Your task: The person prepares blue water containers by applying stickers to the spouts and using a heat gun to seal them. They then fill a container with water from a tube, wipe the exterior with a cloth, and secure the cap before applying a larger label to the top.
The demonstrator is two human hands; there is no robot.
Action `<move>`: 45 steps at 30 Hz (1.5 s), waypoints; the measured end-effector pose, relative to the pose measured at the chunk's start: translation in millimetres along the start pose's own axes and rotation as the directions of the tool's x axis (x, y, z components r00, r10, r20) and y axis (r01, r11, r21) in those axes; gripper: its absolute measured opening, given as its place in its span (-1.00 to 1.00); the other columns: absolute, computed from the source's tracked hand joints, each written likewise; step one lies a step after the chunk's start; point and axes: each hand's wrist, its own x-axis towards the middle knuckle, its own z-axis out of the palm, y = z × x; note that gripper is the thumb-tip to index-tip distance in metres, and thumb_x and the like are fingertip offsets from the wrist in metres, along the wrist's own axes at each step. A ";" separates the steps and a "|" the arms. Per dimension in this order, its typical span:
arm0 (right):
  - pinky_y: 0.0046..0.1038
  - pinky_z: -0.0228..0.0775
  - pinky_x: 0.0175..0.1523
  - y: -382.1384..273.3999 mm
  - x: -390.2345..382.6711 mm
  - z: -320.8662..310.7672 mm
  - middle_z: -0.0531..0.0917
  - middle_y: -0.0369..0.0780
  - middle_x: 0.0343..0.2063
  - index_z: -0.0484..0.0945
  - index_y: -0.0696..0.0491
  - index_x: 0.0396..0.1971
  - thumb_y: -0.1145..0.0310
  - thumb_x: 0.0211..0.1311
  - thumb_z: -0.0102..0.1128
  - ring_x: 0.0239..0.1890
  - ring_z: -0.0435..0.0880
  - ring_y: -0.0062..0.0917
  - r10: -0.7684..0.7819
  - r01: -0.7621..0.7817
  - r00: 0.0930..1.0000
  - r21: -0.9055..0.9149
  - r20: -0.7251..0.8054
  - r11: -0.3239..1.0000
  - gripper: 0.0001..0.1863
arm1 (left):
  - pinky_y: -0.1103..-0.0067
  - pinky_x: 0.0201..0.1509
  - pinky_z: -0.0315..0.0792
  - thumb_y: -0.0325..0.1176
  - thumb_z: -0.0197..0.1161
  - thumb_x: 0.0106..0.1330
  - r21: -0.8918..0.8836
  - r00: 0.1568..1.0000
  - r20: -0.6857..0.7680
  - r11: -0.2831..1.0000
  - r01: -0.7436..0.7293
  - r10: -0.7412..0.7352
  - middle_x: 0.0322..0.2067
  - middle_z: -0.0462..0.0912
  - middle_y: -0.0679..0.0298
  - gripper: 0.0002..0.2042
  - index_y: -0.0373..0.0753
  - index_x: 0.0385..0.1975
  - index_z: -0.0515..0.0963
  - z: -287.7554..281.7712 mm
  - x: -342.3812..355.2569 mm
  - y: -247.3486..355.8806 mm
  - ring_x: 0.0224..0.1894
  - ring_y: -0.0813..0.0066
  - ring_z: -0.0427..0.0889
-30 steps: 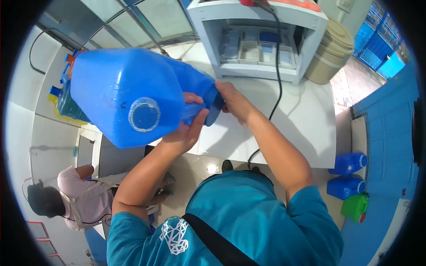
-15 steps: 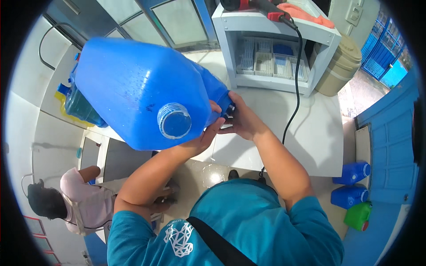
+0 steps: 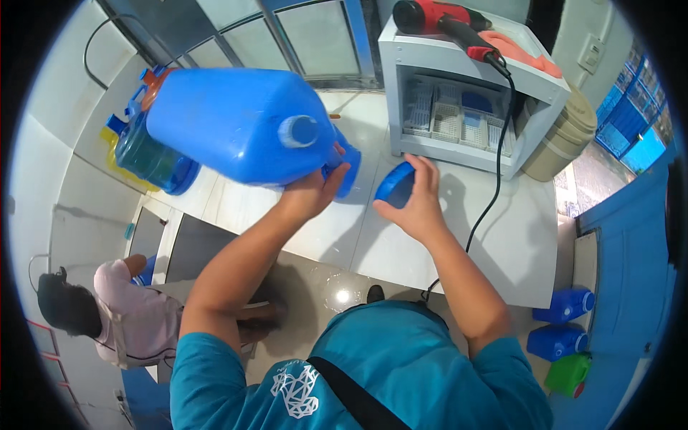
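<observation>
Light [image 3: 343,295] glints off the near floor [image 3: 309,301] beside a white tiled counter [image 3: 527,247]; a blue panelled door [image 3: 631,279] stands right.

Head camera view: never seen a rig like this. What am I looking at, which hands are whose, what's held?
No robot here: these are a person's own bare hands. The picture comes from the left of two fisheye cameras worn on the head, looking down, so straight edges bend near the rim.

The left hand grips a large blue jug, tilted over on its side. The right hand holds a round blue cap, apart from the jug.

On the white counter stands a white shelf unit, with a red and black corded tool on top. Another person is at the lower left; those aren't the hands at work here.
</observation>
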 end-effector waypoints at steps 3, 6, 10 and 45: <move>-0.07 0.27 0.40 -4.8 -10.2 -15.6 0.08 0.02 0.34 0.11 -0.06 0.42 0.12 -0.16 0.65 0.40 0.18 0.01 0.091 -0.091 0.995 -0.013 0.028 0.996 0.13 | 0.23 0.15 0.43 -0.37 0.38 0.30 0.385 0.984 0.098 0.906 -0.174 0.147 -0.09 0.59 0.07 -0.71 -0.22 -0.02 0.53 -0.7 -4.2 -50.8 0.03 0.05 0.57; -0.06 0.27 0.40 -6.6 -13.9 -26.3 0.09 0.02 0.34 0.09 -0.07 0.43 0.13 -0.16 0.65 0.40 0.19 0.01 0.071 -0.071 0.997 -0.009 0.028 0.997 0.15 | 0.19 0.18 0.43 -0.34 0.38 0.30 0.447 0.972 0.148 0.864 -0.231 0.183 -0.01 0.60 0.02 -0.65 -0.21 0.05 0.54 -12.0 -0.5 -81.0 0.08 -0.01 0.57; -0.09 0.29 0.39 -15.9 -18.5 -37.2 0.15 0.05 0.34 -0.01 0.07 0.43 0.11 -0.13 0.64 0.40 0.21 -0.05 0.166 -0.176 0.982 0.114 0.090 0.978 0.19 | 0.18 0.18 0.44 -0.31 0.38 0.31 0.428 0.968 0.105 0.869 -0.250 0.226 0.01 0.61 -0.02 -0.65 -0.22 0.07 0.56 -25.5 13.0 -99.3 0.09 -0.06 0.57; -0.27 0.40 0.23 49.9 131.5 164.6 0.62 0.02 0.08 0.34 0.16 0.32 0.28 0.45 0.13 0.11 0.61 -0.18 0.349 -0.306 0.935 0.362 -0.056 0.880 -0.47 | 0.13 0.47 0.20 -0.05 0.64 0.03 -0.103 0.794 -0.412 0.888 0.447 -0.447 0.42 0.01 -0.12 0.24 -0.35 0.51 -0.23 4.0 -159.8 -56.9 0.49 -0.05 0.10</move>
